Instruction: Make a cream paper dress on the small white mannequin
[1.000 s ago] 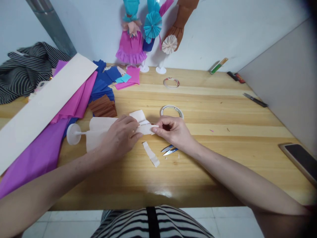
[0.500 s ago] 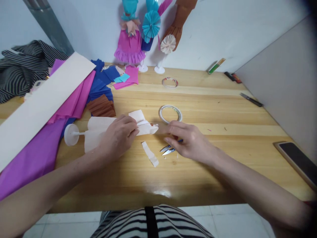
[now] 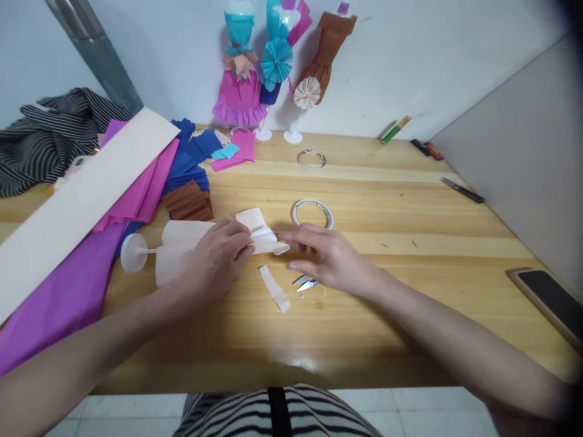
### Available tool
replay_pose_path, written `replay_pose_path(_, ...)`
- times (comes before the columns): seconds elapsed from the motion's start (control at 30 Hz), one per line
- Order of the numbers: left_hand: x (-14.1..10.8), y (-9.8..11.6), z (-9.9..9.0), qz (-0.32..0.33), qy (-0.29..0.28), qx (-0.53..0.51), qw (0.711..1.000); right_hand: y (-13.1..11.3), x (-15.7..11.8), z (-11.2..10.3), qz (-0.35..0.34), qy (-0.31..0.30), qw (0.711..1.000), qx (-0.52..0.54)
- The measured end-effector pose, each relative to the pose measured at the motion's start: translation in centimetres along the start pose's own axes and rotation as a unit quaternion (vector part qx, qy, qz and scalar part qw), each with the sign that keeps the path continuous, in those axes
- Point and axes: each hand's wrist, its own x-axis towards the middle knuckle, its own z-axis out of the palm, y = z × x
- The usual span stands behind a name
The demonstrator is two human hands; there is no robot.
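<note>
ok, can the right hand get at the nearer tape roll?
Likely yes: nearer tape roll lies just beyond the right hand, nothing visible on top. An extended finger is at the white paper, though.

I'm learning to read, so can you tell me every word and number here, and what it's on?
There are none I can read.
Big tape roll and small tape roll: coloured marks inside, too small to read.
Green-and-yellow packet: too blurred to read.
Red object: too small to read.
Phone: dark screen, no words showing.
Pale paper by the left hand: no writing shows.
</note>
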Motion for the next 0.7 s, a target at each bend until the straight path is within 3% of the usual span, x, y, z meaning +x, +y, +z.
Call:
replay_pose_path(0.2,0.1,0.0,0.1,-0.007,0.002,0.009,1.0,0.7,3.3,1.3,0.024,0.018,0.999,0.037)
replay_pose_path(0.5,0.1,-0.2,0.1,0.0,0.014,0.006,1.0,0.3,4.0,1.4,0.1,0.019,0.984,0.147)
replay_pose_path(0.7,-0.1,-0.1,0.1,0.004,0.052,0.032,0.998,0.3,5.0,1.6,0.123,0.018,0.984,0.126)
